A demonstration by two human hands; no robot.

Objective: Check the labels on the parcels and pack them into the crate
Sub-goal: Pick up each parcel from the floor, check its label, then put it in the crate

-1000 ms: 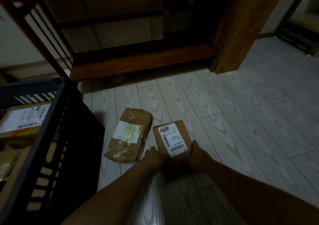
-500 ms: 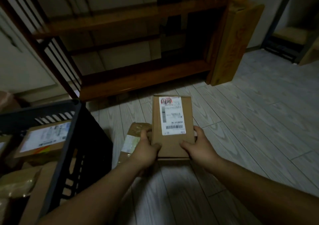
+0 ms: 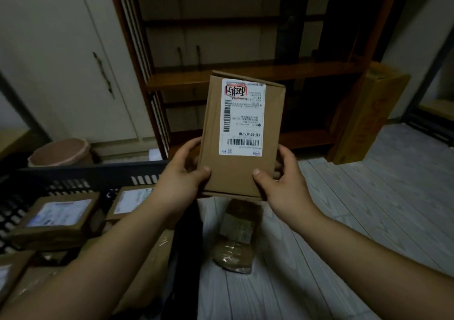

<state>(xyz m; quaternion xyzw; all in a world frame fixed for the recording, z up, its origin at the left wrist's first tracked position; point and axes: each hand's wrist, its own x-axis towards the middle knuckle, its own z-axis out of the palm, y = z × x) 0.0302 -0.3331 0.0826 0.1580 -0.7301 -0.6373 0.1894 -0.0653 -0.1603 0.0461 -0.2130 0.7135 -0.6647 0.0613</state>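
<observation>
My left hand (image 3: 181, 179) and right hand (image 3: 282, 184) grip the lower end of a small cardboard parcel (image 3: 235, 179), one on each long side. The thumbs are curled onto the front face and the fingers wrap behind. The parcel is lifted in the air in front of me, above the floor and just right of the crate's far corner. Its long axis stands upright, with the labelled face turned toward me. The shipping label (image 3: 242, 117) reads upside down: its wide barcode sits low, near my thumbs, and the red-boxed characters are at the top. Below, a crumpled taped parcel (image 3: 235, 236) lies on the pale plank floor (image 3: 356, 209), close beside the dark slatted crate (image 3: 86, 172). The crate holds several labelled boxes (image 3: 56, 219). Behind stands a wooden shelf unit (image 3: 319, 67), with a tall carton (image 3: 363, 118) at its right end.
</observation>
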